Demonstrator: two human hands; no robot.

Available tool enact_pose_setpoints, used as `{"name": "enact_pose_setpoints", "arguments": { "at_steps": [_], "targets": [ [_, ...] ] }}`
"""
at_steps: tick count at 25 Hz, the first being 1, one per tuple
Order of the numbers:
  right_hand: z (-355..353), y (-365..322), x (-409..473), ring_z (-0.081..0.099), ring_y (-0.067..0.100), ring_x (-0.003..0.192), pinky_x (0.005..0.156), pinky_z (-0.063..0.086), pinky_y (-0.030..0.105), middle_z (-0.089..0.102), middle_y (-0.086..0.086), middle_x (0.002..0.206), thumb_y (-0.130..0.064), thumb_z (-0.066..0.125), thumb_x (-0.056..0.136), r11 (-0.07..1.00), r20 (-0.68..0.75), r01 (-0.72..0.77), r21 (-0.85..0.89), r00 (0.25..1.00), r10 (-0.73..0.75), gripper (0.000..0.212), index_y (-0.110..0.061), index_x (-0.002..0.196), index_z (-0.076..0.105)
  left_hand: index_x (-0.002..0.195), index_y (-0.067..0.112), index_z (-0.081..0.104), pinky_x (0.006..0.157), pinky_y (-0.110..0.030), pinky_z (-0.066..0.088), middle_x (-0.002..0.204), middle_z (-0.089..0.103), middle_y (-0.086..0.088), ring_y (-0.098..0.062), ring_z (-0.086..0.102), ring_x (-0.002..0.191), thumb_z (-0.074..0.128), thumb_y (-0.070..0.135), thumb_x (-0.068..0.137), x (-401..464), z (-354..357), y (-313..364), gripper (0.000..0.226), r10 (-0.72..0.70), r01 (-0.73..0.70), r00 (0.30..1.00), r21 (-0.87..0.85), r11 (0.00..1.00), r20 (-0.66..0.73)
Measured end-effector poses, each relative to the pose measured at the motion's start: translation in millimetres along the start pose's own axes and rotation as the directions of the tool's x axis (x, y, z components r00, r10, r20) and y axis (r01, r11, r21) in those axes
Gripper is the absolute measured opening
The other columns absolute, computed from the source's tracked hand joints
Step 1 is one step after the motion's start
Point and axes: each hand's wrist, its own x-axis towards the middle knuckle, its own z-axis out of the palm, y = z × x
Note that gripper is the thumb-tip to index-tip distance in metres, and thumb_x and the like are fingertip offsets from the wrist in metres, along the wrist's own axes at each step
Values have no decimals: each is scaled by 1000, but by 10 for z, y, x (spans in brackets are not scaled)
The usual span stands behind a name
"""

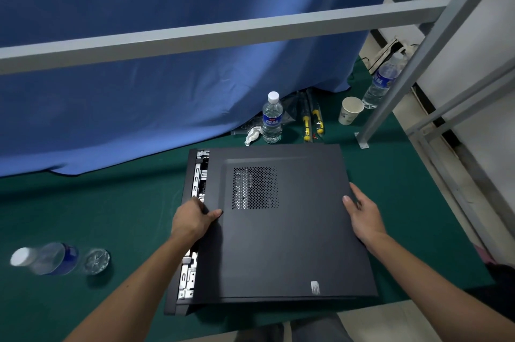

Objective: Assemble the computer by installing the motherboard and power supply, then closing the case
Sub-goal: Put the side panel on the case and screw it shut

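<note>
Side panel (284, 230): lay flat atop the computer case (181, 305) on the green desk (111, 202), long axis near-to-far, offset right, leaving the case's left strip uncovered. Left hand (192, 219) gripped its left edge; right hand (362, 216) held its right edge, fingers extended.

Three water bottles (272, 118), a paper cup (350, 110), perhaps yellow-handled screwdrivers (307, 126), on green tablecloth (111, 207).

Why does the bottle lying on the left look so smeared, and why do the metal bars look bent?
Head view: the lying bottle sits at the wide-angle lens's edge, where the picture blurs and stretches; the grey bar bows from that distortion. The side panel and both hands look sharp under soft, even light.
</note>
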Motion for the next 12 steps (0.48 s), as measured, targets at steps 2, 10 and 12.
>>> {"name": "enact_pose_setpoints", "arguments": {
  "at_steps": [2, 10, 12],
  "targets": [
    [23, 9, -6, 50, 18, 131, 115, 37, 41, 51, 0, 145, -18, 48, 104, 1000, 5, -4, -7, 1000, 4, 50, -20, 152, 35, 76, 16, 50, 69, -31, 44, 79, 61, -3, -25, 58, 81, 74, 46, 85, -15, -1, -1, 39, -10, 10, 1000, 8, 1000, -8],
    [42, -14, -6, 49, 16, 132, 115, 36, 37, 50, -1, 145, -16, 49, 103, 1000, 20, -7, -2, 1000, 7, 50, -19, 152, 35, 72, 17, 51, 64, -28, 42, 70, 57, 3, -21, 59, 75, 75, 47, 83, 22, -40, -21, 40, -20, 20, 1000, 22, 1000, 3],
    [51, -17, -22, 49, 12, 129, 112, 36, 31, 50, -3, 145, -16, 49, 103, 1000, 16, -10, 2, 1000, 10, 50, -20, 152, 35, 72, 17, 52, 60, -28, 40, 70, 58, 3, -17, 56, 69, 76, 48, 82, 28, -36, -50, 40, -15, 15, 1000, 17, 1000, -2]
  ]
}}
